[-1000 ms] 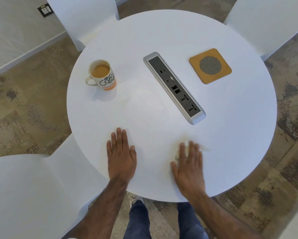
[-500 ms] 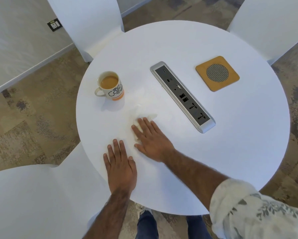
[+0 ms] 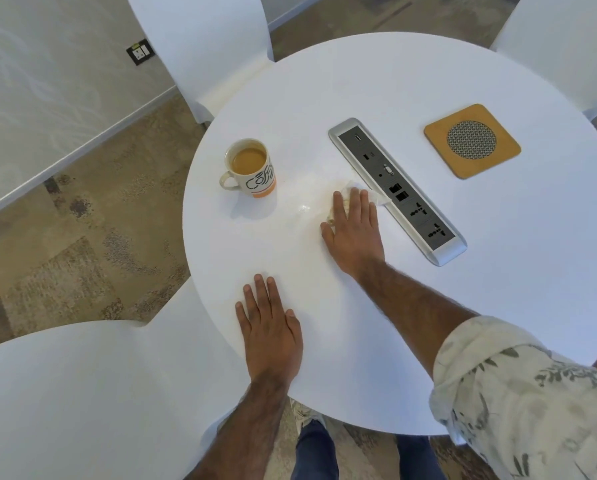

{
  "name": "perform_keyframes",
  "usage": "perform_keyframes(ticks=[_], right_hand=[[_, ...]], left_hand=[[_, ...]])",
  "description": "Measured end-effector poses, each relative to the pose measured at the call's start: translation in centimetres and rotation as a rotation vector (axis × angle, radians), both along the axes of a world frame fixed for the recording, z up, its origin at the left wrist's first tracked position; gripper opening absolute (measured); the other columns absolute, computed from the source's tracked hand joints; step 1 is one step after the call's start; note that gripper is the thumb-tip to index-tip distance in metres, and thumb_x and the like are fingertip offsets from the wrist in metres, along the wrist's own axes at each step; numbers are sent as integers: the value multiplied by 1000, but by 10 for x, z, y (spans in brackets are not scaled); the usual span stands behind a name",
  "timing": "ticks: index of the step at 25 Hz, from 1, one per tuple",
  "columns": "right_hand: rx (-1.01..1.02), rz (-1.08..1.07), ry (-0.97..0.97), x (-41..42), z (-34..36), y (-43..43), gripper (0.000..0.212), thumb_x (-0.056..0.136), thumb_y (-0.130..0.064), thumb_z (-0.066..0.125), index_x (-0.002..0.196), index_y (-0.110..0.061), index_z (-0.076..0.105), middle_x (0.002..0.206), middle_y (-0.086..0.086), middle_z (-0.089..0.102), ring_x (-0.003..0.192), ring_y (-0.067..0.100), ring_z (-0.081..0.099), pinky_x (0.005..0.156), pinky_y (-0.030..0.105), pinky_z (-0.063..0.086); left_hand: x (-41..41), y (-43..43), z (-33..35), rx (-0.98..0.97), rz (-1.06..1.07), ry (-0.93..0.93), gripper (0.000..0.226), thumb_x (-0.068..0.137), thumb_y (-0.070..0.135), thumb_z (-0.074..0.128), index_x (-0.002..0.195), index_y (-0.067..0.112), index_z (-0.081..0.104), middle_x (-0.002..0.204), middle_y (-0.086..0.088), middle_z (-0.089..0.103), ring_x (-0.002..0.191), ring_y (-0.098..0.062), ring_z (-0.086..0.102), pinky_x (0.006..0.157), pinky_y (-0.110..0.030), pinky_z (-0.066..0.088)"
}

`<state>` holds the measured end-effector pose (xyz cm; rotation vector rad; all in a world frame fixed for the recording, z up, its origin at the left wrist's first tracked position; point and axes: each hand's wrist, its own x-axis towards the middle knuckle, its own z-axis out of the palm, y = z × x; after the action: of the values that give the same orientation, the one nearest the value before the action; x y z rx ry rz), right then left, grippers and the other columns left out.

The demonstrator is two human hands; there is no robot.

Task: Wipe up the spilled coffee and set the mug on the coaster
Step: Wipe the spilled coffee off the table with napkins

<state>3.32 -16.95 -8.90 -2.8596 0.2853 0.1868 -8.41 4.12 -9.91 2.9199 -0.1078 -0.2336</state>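
A cream mug (image 3: 252,171) with black lettering and an orange base stands at the table's left, full of milky coffee, handle to the left. A faint pale coffee smear (image 3: 307,199) glistens on the white tabletop right of the mug. My right hand (image 3: 354,226) lies flat on a crumpled white tissue (image 3: 356,195), pressing it onto the table beside the smear; the tissue sticks out past my fingertips. My left hand (image 3: 271,327) rests flat near the front edge, fingers together, holding nothing. A square cork coaster (image 3: 472,140) with a grey mesh centre sits at the far right.
A silver power and data socket strip (image 3: 397,192) runs diagonally across the round white table (image 3: 428,306), touching the tissue's right edge. White chairs stand at the back left (image 3: 200,46), back right (image 3: 567,46) and front left (image 3: 82,393).
My right hand has swept with the tissue from the front edge leftward and then forward, now next to the socket strip. My left hand and the mug have stayed put.
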Motion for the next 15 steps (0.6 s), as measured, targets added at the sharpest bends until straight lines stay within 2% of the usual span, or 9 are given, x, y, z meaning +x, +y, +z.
perform_keyframes(ticks=[2,4,5,8,10,13,15], right_hand=[[51,103,22,13,4,15,69,105,-45,31,162,-9,16,168,27,7,157,43,2,128,52,8],[74,293,30,8,3,37,69,105,-45,29,162,-11,13,169,24,3,157,40,-2,128,52,8],[84,379,28,-2,0,48,69,104,-45,28,163,-11,14,170,23,3,157,39,-2,127,52,10],[99,545,-33,-55,-10,68,68,102,-45,30,160,-9,27,167,26,17,156,42,11,126,54,15],[79,617,-38,-97,-11,69,66,105,-45,32,161,-11,25,168,24,15,157,41,9,127,53,11],[17,639,-13,-165,-4,55,67,108,-49,29,164,-16,11,171,17,3,158,34,-3,128,48,1],[-20,560,-20,-198,0,33,65,108,-48,29,164,-20,11,172,13,2,159,30,-3,128,47,0]], left_hand=[[1,1,0,-30,8,3,66,105,33,22,163,13,-2,173,-8,-3,160,-30,-2,128,-51,5],[1,4,0,-70,1,-11,65,105,33,20,163,13,0,173,-6,-3,160,-27,-2,129,-49,4],[0,7,-1,-139,3,-20,63,106,32,19,163,13,4,173,-5,0,160,-24,-2,129,-48,4],[-1,15,2,-519,110,-51,56,108,29,19,162,13,22,171,2,17,159,-10,9,129,-41,6],[-2,19,2,-645,151,-78,55,108,30,20,160,13,27,169,5,22,158,-9,14,129,-38,7],[-2,18,3,-530,117,-39,58,107,36,16,161,15,24,170,5,17,159,-9,8,129,-39,5],[-2,15,4,-383,76,-18,63,105,41,11,163,15,17,172,2,9,159,-13,2,130,-38,2]])
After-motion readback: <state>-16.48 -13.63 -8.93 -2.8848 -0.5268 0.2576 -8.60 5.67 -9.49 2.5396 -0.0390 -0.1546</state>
